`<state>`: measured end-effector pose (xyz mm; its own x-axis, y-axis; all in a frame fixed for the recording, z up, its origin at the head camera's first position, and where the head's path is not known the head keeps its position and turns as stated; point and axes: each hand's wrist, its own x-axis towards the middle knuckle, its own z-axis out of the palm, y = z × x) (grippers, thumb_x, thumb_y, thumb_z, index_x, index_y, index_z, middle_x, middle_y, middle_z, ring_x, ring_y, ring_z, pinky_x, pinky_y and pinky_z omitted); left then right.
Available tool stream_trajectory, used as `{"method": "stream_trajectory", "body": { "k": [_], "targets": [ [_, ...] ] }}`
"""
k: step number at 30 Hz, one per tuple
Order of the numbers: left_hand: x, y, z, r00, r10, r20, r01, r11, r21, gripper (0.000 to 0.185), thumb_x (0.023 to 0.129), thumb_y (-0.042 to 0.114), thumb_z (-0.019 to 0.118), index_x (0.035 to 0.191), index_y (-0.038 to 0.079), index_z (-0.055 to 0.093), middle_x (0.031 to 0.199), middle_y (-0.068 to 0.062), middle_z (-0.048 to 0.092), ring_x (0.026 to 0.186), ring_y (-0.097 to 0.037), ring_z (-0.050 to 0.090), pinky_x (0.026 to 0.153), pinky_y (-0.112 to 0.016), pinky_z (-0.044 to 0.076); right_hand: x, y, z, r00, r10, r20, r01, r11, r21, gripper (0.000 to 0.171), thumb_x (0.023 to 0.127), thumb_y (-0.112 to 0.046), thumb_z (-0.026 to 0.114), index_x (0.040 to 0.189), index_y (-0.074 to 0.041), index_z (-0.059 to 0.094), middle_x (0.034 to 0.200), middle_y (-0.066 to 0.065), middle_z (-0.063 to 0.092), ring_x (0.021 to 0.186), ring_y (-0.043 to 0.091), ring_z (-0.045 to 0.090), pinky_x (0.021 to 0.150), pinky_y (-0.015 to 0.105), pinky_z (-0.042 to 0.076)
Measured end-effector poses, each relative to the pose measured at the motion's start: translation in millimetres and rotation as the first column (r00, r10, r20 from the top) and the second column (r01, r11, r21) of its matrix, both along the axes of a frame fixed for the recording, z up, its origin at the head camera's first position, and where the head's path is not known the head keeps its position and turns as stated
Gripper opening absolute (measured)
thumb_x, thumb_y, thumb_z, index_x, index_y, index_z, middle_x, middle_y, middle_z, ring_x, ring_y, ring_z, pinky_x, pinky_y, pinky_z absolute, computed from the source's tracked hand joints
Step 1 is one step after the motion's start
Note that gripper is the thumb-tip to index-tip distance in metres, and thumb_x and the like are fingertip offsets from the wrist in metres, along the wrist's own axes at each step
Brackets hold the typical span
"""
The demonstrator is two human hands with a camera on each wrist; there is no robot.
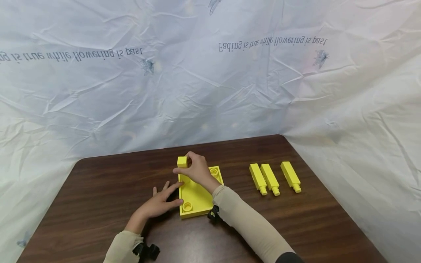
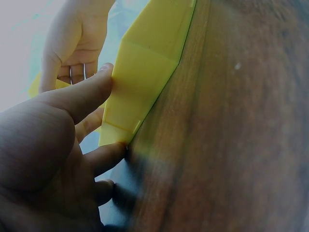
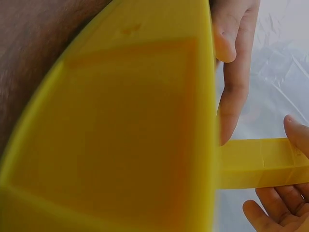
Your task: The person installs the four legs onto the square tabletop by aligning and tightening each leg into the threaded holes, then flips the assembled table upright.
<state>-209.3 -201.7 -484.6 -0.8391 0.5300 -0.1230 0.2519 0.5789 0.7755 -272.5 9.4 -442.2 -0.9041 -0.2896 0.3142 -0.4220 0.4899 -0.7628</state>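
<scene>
Yellow peg (image 1: 182, 162) is going into base (image 1: 196, 195) w/ right hand (image 1: 196, 170) pinching it; left hand (image 1: 160, 203), fingers spread, is bracing base; 3 pegs (image 1: 269, 178) are waiting on desk (image 1: 98, 190).

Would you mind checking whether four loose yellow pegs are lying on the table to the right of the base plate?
No, only three loose yellow pegs lie on the table there; a fourth is held upright by the right hand at the plate.

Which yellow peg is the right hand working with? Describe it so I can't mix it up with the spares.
On the dark wooden table, find the flat yellow base plate near the middle, steadied by the left hand. The peg stands upright at its far left corner, gripped by the right hand. The three spare pegs lie flat in a row to the right, untouched.
</scene>
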Motion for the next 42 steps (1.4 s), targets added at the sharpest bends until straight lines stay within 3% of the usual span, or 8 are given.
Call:
{"method": "stream_trajectory", "body": {
  "k": [16,31,33,37,40,42],
  "targets": [
    [-0.7,-1.1,-1.0,1.0,-0.004,-0.012,0.004,1.0,0.007,0.077,0.105,0.045,0.065,0.167,0.011,0.033,0.169,-0.025,0.028,0.156,-0.056,-0.003,0.109,-0.079,-0.023,3.2,-5.2,-2.1,1.0,-0.027,-0.009,0.026,1.0,-0.016,0.047,0.088,-0.042,0.089,0.093,-0.013,0.052,0.079,0.001,0.053,0.065,0.014,0.049,0.059,0.026,0.04],
    [-1.7,5.7,-1.3,1.0,-0.006,0.0,0.006,1.0,-0.005,0.073,0.106,0.041,0.064,0.167,0.015,0.033,0.172,-0.019,0.027,0.158,-0.051,-0.006,0.11,-0.077,-0.024,3.1,1.7,-1.6,0.999,-0.031,0.019,0.031,0.999,-0.005,0.049,0.087,-0.042,0.089,0.092,-0.013,0.05,0.078,0.003,0.052,0.065,0.015,0.048,0.059,0.027,0.04],
    [-2.0,5.9,-1.8,1.0,-0.005,-0.001,0.005,1.0,-0.007,0.073,0.106,0.041,0.065,0.167,0.016,0.034,0.171,-0.02,0.027,0.158,-0.051,-0.005,0.11,-0.078,-0.024,2.7,2.9,-0.6,0.999,-0.022,0.036,0.022,1.0,0.007,0.047,0.088,-0.043,0.088,0.097,-0.013,0.053,0.08,0.002,0.054,0.067,0.015,0.05,0.06,0.027,0.041],
    [-2.2,4.2,-5.5,1.0,0.013,-0.005,-0.013,1.0,-0.026,0.076,0.105,0.05,0.064,0.168,0.019,0.033,0.172,-0.015,0.027,0.16,-0.048,-0.002,0.113,-0.075,-0.023,3.4,6.8,4.6,0.996,0.011,0.085,-0.015,0.999,0.039,0.056,0.087,-0.047,0.087,0.121,-0.011,0.061,0.091,0.001,0.06,0.077,0.017,0.057,0.067,0.029,0.048],
    [-1.4,1.8,-5.7,1.0,0.019,-0.012,-0.019,1.0,-0.018,0.077,0.104,0.052,0.064,0.168,0.021,0.034,0.172,-0.016,0.026,0.159,-0.049,-0.001,0.113,-0.075,-0.022,4.0,13.6,11.3,0.992,0.038,0.119,-0.044,0.998,0.055,0.069,0.087,-0.051,0.086,0.137,-0.011,0.06,0.107,0.001,0.065,0.095,0.02,0.064,0.079,0.035,0.055],
    [-1.1,0.2,-4.4,1.0,0.014,-0.017,-0.014,1.0,-0.01,0.077,0.104,0.051,0.064,0.168,0.019,0.034,0.172,-0.019,0.026,0.158,-0.052,-0.003,0.112,-0.077,-0.023,3.5,20.4,16.3,0.99,0.054,0.126,-0.064,0.995,0.071,0.068,0.088,-0.053,0.085,0.137,-0.011,0.06,0.118,0.001,0.067,0.109,0.021,0.065,0.09,0.039,0.057]
  ]
}}
